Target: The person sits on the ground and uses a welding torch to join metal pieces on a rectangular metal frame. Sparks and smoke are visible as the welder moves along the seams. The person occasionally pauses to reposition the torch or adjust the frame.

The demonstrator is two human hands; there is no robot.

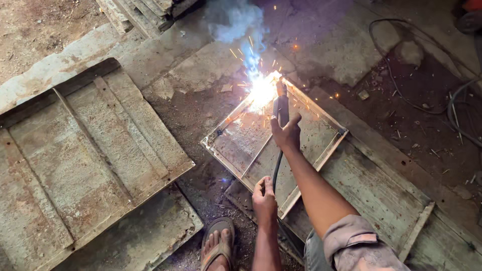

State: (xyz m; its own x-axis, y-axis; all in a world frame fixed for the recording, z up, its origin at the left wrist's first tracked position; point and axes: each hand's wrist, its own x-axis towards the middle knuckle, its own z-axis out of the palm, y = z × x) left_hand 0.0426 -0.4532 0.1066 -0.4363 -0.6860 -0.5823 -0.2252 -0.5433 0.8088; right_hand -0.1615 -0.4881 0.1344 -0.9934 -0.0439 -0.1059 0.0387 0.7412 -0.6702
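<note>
Big rusty panel fills the nine o'clock side on the dirt floor, and at centre lies the smaller metal frame, its corner at twelve o'clock blazing with sparks and blue smoke. Right hand is wrapped tight around the welding holder, tip right in that glare, while the left hand at six o'clock curls its fingers over the cable by the frame's near edge, a sandalled foot just below

Two hands, one welding holder, two framed metal panels, one sandalled foot.
</note>
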